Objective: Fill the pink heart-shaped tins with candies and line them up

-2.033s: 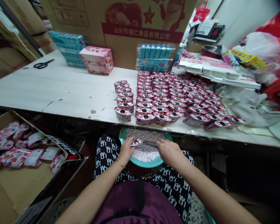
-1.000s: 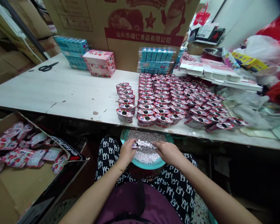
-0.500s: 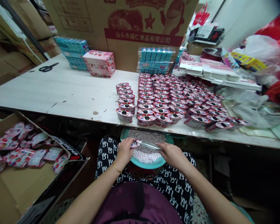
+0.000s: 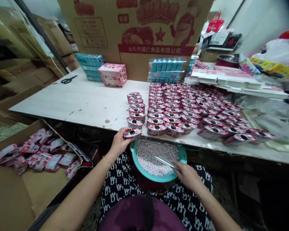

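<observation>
My left hand [image 4: 118, 143] is closed round a small red-and-pink cup [image 4: 132, 133] with a dark hole in its lid, held at the table's front edge. My right hand [image 4: 186, 175] grips a metal scoop [image 4: 165, 161] lying over a teal bowl [image 4: 159, 177] of small pink and white candies on my lap. Just beyond the held cup, several rows of matching cups [image 4: 180, 110] stand on the white table [image 4: 86, 101].
An open cardboard box [image 4: 16, 189] with red-and-white packets [image 4: 38, 154] sits at my left. On the table stand a pink carton [image 4: 113, 74], blue packs [image 4: 167, 69], scissors [image 4: 68, 79] and flat pink cartons [image 4: 231, 78]. A big printed cardboard box [image 4: 139, 29] stands behind.
My left hand has lifted the cup from over the bowl up to the table edge. My right hand with the scoop has dropped lower in the bowl. The view shifted upward.
</observation>
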Tool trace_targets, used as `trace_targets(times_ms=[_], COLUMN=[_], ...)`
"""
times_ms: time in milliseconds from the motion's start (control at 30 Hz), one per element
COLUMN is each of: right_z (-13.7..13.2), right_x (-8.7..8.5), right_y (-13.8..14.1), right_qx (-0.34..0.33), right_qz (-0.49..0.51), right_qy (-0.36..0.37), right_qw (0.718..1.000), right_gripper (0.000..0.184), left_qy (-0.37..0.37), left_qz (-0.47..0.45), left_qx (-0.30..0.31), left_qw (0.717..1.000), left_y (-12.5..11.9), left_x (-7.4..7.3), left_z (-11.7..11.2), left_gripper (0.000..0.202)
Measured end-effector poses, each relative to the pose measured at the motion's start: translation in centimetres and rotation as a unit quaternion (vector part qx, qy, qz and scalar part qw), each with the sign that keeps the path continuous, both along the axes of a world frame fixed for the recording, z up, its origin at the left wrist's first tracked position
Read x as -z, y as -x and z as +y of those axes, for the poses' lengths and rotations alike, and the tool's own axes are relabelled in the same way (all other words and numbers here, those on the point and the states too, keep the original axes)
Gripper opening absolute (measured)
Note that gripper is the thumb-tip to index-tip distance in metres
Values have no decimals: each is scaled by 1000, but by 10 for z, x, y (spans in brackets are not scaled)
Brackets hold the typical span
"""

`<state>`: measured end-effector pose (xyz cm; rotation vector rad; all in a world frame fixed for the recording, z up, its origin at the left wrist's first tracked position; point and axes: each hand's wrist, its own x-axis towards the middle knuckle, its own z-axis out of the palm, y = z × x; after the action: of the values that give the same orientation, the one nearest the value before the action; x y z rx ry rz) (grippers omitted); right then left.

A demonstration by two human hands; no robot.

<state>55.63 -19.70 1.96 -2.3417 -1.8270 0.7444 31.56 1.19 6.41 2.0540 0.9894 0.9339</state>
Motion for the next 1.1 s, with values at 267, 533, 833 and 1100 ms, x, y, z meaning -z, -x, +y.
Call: trace_targets(times_ms=[267, 533, 833, 1100], right_z=[10, 54, 333, 419], right_x=[9, -4, -118, -63], right_y=[8, 27, 52, 37], right_qx=[-11, -106, -239, -178], right_qz=[19, -10, -107, -157], right_qy=[-25, -90, -306, -238], right_qw=[999, 990, 915, 942], right_gripper=[39, 30, 50, 53], left_qy=[-185, -251, -199, -173], left_qz=[145, 314, 365, 360], left_qx=[-46, 81, 104, 65], left_qw=[971, 912, 903, 914], left_y=[-11, -29, -45, -58], left_x=[-5, -35, -40, -31], left_z=[31, 39, 54, 76], left_gripper=[70, 87, 76, 76])
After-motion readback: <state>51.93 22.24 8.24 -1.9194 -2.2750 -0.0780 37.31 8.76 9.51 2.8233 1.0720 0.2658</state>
